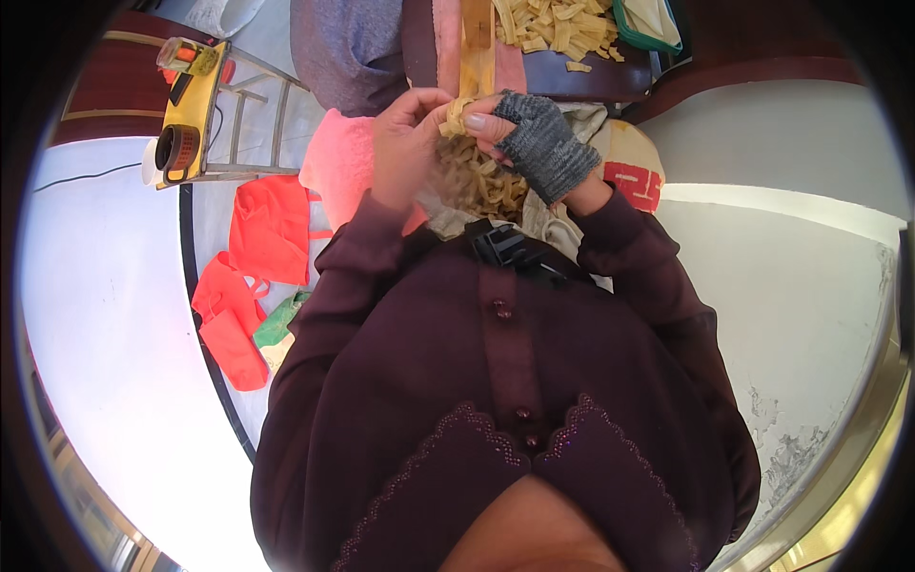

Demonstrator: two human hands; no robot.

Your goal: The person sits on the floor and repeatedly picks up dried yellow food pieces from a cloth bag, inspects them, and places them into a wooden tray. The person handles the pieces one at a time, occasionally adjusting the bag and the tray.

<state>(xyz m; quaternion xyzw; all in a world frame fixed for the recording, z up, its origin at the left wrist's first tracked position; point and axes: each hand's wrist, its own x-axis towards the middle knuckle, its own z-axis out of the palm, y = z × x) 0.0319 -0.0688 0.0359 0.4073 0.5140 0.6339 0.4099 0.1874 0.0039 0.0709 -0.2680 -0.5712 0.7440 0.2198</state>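
Between my hands, in front of my chest, is a pale yellow folded strip [456,118], which looks like dried plant material. My left hand [409,139], bare, pinches its left side with the fingertips. My right hand [500,129], in a grey knitted fingerless glove [547,143], grips its right side with thumb and fingers. Below them lies a heap of similar curled pieces [493,187] in an open woven sack [447,214]. Beyond the hands a narrow wooden board [477,53] runs away from me, and a pile of flat yellow strips [561,25] lies on a dark surface to its right.
A green tray [647,36] stands at the far right of the pile. At left, a yellow-topped metal stand [189,107] holds a glass jar [187,57] and a dark mug [176,149]. Red bags [270,229] lie on the floor. A pink towel [339,164] is beside my left hand.
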